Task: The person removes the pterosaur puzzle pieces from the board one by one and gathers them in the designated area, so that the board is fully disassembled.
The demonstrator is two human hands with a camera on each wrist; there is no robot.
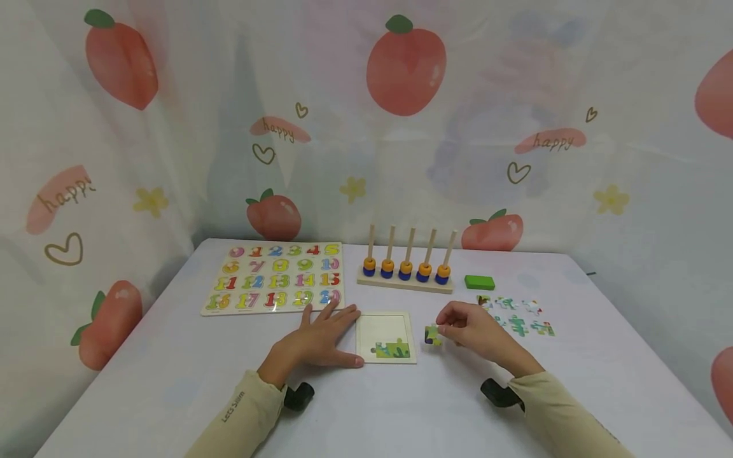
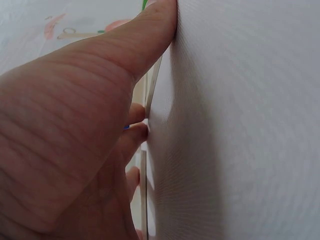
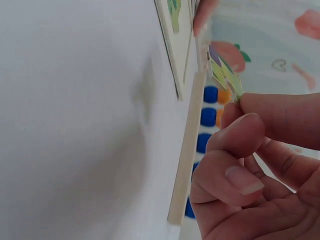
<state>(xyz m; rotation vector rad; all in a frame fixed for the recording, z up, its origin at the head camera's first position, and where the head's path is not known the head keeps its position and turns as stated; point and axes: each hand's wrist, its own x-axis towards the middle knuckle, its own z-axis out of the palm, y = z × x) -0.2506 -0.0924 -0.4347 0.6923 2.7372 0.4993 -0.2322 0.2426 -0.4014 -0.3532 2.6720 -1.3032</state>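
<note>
Left hand [image 1: 322, 336]: spread, palm down, grasping nothing, along the left edge of the puzzle tray [image 1: 382, 326], thumb by its near corner.
Right hand [image 1: 478, 329]: thumb and fingertips pinch a puzzle piece [image 1: 431, 334]; the other fingers curl inward, the forearm angling in from the near right.
Held piece: raised over the table [image 1: 395, 413], just right of the puzzle tray and apart from it, tilted; long axis hard to tell.
Nearer hand: the right; the puzzle tray lies between the left and the piece.
Placed pieces [image 1: 395, 349]: in the near right corner.
</note>
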